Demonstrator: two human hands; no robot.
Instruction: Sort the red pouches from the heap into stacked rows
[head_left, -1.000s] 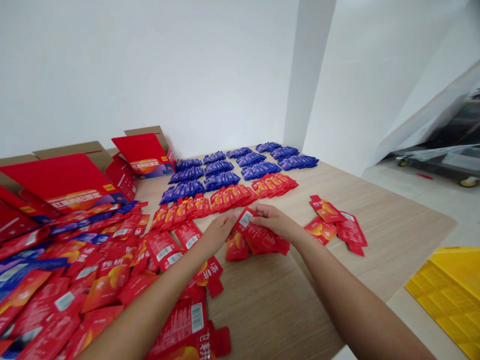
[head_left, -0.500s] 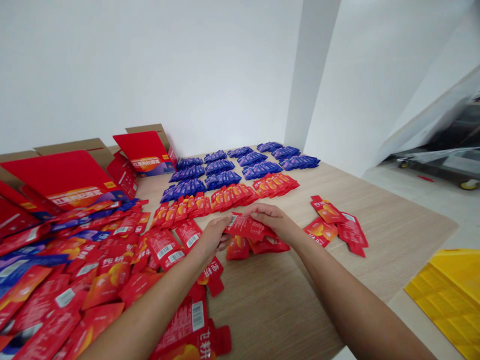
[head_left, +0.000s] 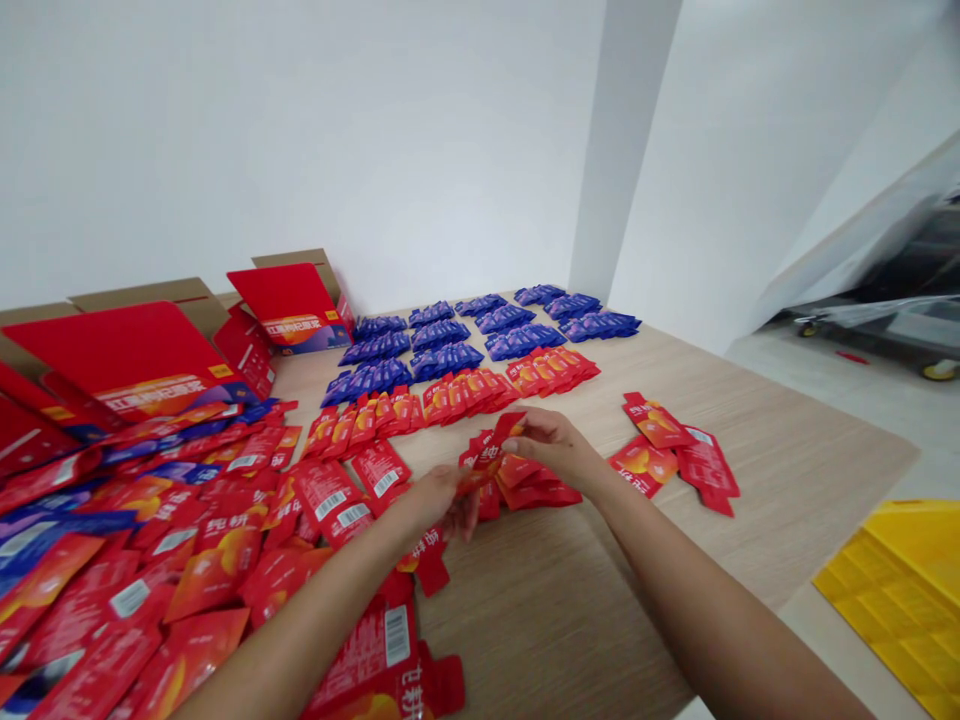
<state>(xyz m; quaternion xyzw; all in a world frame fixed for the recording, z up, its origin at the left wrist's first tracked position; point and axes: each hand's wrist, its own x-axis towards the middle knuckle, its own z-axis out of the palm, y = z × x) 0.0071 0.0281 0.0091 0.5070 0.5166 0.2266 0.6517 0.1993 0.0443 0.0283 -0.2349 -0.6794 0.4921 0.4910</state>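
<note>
Between my two hands is a red sachet (head_left: 491,450), tilted, with part of its printed front showing. My left hand (head_left: 446,497) pinches its lower left end, the fingers curled beneath. At the other end, my right hand (head_left: 551,447) grips the sachet between thumb and fingers. Just below and behind it, a small bunch of red sachets (head_left: 536,488) lies on the table, partly hidden by my hands. A big loose heap of red and blue sachets (head_left: 217,540) spreads to the left of my left arm.
Overlapped rows of blue sachets (head_left: 446,358) and red sachets (head_left: 465,395) lie toward the wall. Red cartons (head_left: 289,305) with raised flaps stand at the back left. A few red sachets (head_left: 675,450) lie on the wooden table (head_left: 787,440) at right. A yellow crate (head_left: 900,590) is beyond the edge.
The sachet in my hands has been turned over, from its barcode side to its orange-printed front. My left hand has moved slightly down and toward me.
</note>
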